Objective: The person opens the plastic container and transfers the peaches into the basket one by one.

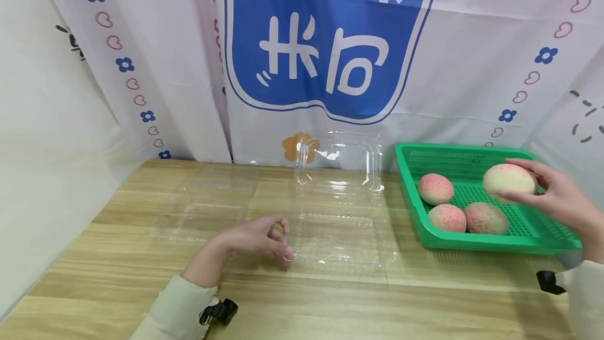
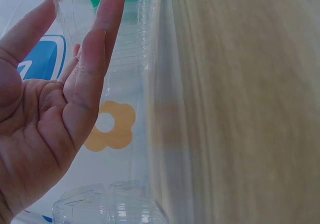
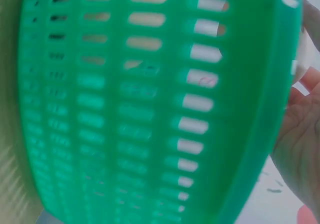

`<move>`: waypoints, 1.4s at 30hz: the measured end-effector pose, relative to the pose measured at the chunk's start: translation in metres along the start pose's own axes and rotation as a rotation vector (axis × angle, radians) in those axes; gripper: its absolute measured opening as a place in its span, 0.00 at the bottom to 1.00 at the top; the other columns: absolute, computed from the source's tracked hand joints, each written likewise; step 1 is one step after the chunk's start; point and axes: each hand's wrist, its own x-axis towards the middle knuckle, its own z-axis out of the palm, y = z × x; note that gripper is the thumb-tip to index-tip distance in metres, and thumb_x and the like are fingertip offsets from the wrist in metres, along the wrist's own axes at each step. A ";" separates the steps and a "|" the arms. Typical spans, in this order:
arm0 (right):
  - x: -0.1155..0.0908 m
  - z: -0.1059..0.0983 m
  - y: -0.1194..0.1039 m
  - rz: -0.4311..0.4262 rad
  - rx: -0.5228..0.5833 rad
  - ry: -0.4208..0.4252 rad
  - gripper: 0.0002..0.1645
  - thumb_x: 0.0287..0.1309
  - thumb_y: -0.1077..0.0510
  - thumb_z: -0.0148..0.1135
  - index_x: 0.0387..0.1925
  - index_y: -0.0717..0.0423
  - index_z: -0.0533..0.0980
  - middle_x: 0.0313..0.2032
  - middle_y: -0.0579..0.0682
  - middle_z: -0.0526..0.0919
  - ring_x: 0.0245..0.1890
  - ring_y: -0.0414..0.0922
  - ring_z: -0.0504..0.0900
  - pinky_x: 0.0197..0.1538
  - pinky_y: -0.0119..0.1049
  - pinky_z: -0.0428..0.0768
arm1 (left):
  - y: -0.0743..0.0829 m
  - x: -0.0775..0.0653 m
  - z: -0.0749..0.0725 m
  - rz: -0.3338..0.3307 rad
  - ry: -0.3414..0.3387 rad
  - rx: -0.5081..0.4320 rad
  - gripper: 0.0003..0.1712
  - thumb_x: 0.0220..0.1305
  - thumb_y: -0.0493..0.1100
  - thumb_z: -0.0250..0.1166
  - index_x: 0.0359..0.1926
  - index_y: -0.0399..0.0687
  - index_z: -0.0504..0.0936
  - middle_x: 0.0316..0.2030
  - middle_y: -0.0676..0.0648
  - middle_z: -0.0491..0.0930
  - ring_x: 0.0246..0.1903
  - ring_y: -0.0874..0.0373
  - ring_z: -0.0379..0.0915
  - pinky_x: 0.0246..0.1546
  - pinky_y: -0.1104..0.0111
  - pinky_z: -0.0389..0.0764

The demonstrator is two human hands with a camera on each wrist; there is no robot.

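Note:
My right hand (image 1: pixel 563 195) grips a pale yellow, pink-blushed peach (image 1: pixel 508 180) above the right side of a green plastic basket (image 1: pixel 500 246). Three more peaches lie in the basket, among them a pink one (image 1: pixel 436 189) at the back left. My left hand (image 1: pixel 259 237) is at the left edge of an open transparent plastic container (image 1: pixel 337 240), pinching its rim between thumb and fingers. The container's lid (image 1: pixel 337 164) stands up towards the curtain. In the right wrist view, the basket wall (image 3: pixel 240 109) hides the fingertips and most of the held peach.
A second open transparent container (image 1: pixel 207 214) lies on the wooden table (image 1: pixel 302 308), left of the first. A white curtain (image 1: pixel 189 93) with a blue printed sign hangs behind the table's back edge. The basket's raised rim surrounds the peaches.

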 end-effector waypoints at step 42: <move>-0.009 -0.002 0.068 0.193 -0.120 -0.154 0.49 0.63 0.46 0.66 0.72 0.70 0.56 0.57 0.76 0.68 0.33 0.21 0.68 0.31 0.35 0.74 | -0.002 0.005 0.001 0.016 -0.005 -0.004 0.23 0.66 0.42 0.66 0.49 0.35 0.63 0.39 0.40 0.87 0.41 0.48 0.86 0.48 0.58 0.82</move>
